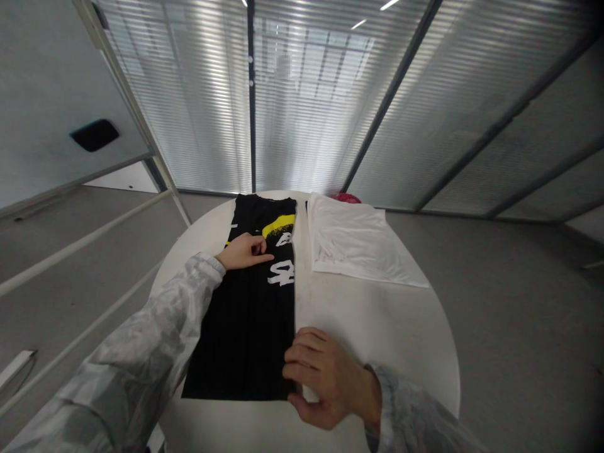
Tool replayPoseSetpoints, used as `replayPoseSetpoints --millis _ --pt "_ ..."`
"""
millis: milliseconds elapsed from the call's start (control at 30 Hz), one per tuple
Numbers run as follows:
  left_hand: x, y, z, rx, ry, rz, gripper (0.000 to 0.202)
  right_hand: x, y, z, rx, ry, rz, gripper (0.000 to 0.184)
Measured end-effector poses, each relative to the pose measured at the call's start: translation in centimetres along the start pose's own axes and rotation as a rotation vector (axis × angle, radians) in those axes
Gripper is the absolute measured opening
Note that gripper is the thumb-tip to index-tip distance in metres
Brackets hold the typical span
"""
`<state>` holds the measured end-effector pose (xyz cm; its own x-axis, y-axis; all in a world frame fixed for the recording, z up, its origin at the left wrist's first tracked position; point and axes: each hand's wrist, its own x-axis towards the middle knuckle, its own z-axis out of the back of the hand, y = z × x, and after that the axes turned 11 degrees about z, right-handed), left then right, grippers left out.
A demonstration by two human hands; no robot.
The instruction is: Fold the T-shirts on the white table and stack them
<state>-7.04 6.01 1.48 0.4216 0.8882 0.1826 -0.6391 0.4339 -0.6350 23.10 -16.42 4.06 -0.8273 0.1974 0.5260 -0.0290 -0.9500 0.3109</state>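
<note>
A black T-shirt [248, 340] with white lettering and a yellow print lies folded lengthwise into a long strip on the round white table [372, 327]. My left hand [243, 251] rests on its upper part, fingers bent and thumb stretched out to the right, without a visible grip on the cloth. At the strip's lower right corner is my right hand [325, 377]. Its curved fingertips touch the shirt's edge, and the thumb stands apart from them. To the right, a white folded garment [353, 239] lies beside the black shirt, untouched by either hand.
Behind the white garment a red object [348, 197] shows partly at the table's far edge. White metal rails [85, 248] run along the left. A ribbed translucent partition [306, 113] stands beyond the table, with grey floor [519, 302] at the right.
</note>
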Motion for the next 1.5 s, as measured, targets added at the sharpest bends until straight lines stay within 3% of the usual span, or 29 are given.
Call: replayPoseSetpoints --millis 100,200,333,433,533,667,900,1000,1100,1200,1300,1400,1500 --pt "0.2 0.7 0.6 0.008 -0.039 0.031 0.044 0.6 -0.3 0.7 0.006 0.072 -0.19 0.034" --pt "0.3 1.5 1.2 0.066 -0.052 0.041 0.037 0.5 -0.8 0.8 0.012 0.159 -0.257 0.035" --pt "0.3 2.4 1.5 0.242 -0.187 0.043 0.025 -0.1 -1.4 0.4 0.027 0.187 -0.229 0.04" --pt "0.2 3.2 1.4 0.278 -0.271 0.068 0.037 -0.2 -1.5 0.1 0.01 0.173 -0.21 0.022" --pt "0.2 3.9 1.3 0.31 -0.289 0.105 0.047 0.3 -1.4 0.2 -0.001 0.162 -0.225 0.011" --pt "0.1 4.0 1.4 0.362 -0.27 0.135 0.041 0.7 -1.1 0.4 -0.02 0.15 -0.208 0.009" --pt "0.2 2.9 1.5 0.266 -0.366 0.215 0.043 -1.5 -1.2 -0.9 0.047 0.133 -0.057 0.026" --pt "0.6 3.2 1.4 0.182 -0.41 0.258 0.044 -1.0 -1.6 -0.4 0.048 0.066 -0.085 0.018" --pt "1.3 3.8 1.2 0.231 -0.372 0.238 0.037 0.4 -2.3 0.8 0.007 0.008 -0.188 0.008" --pt "1.7 4.1 1.3 0.349 -0.375 0.22 0.021 1.2 -2.8 1.4 -0.027 0.026 -0.317 0.034" --pt "1.6 3.8 1.6 0.405 -0.445 0.239 0.021 0.9 -3.1 1.3 -0.047 0.087 -0.381 0.056" --pt "1.2 3.1 1.9 0.414 -0.495 0.284 0.021 0.4 -3.2 1.1 -0.049 0.141 -0.383 0.058" --pt "0.9 2.6 2.0 0.419 -0.438 0.293 0.016 0.3 -3.1 1.2 -0.049 0.164 -0.384 0.058"
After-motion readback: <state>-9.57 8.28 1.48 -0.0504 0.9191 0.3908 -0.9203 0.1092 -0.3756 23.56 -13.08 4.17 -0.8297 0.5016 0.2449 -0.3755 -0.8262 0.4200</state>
